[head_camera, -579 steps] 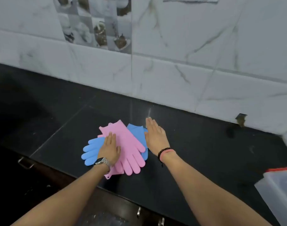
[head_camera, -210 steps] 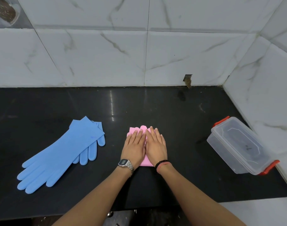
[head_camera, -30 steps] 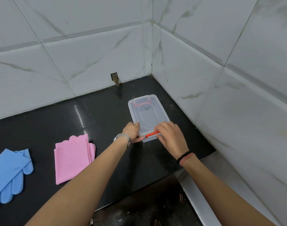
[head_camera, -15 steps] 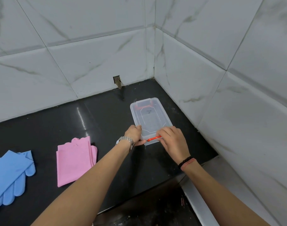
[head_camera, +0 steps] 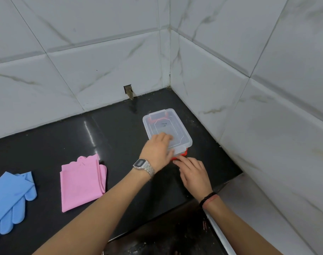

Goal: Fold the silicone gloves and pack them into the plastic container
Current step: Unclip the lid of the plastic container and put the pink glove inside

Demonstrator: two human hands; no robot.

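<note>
A clear plastic container (head_camera: 166,124) with a lid and red clips stands on the black counter near the right wall. My left hand (head_camera: 157,153) lies flat on the near part of its lid. My right hand (head_camera: 192,172) has its fingertips on the red clip (head_camera: 183,155) at the container's near end. The folded pink gloves (head_camera: 81,181) lie to the left of my arms. The blue gloves (head_camera: 10,197) lie unfolded at the far left edge of the view.
White marble-look tiled walls meet in a corner just behind and right of the container. A small hole (head_camera: 128,91) shows in the back wall. The counter's front edge (head_camera: 175,208) runs under my forearms, with a white ledge (head_camera: 239,208) lower right.
My left hand has moved from the container's near left corner onto the lid. The red clip at the near end has swung down under my right fingers.
</note>
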